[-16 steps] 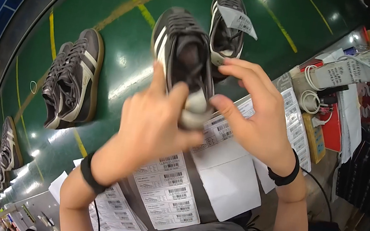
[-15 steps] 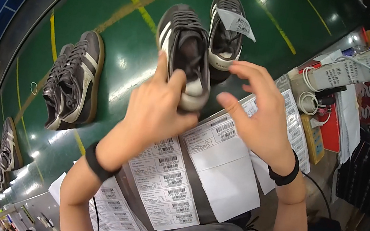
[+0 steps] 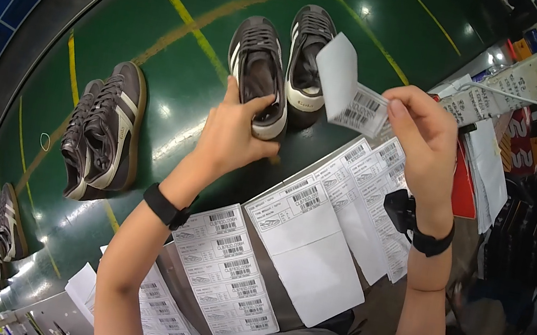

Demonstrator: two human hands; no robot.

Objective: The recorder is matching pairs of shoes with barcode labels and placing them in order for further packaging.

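My left hand (image 3: 235, 130) grips the heel of a dark grey sneaker (image 3: 256, 38) with white side stripes, which stands on the green surface with its toe pointing away. Close on its right stands a matching sneaker (image 3: 315, 23) with a white heel. My right hand (image 3: 429, 141) pinches the right end of a folded white paper label (image 3: 337, 72) with a printed barcode, held in the air just right of that second sneaker's heel.
Another pair of dark sneakers (image 3: 121, 121) stands to the left, with more shoes (image 3: 10, 224) at the far left. Label sheets (image 3: 230, 268) line the near edge. A red folder (image 3: 465, 182) and a light-coloured bar with a white cable (image 3: 509, 87) lie at the right.
The label that lay on the right sneaker is now pinched in my right hand, which was empty and has moved right. The left sneaker has been set closer beside the other.
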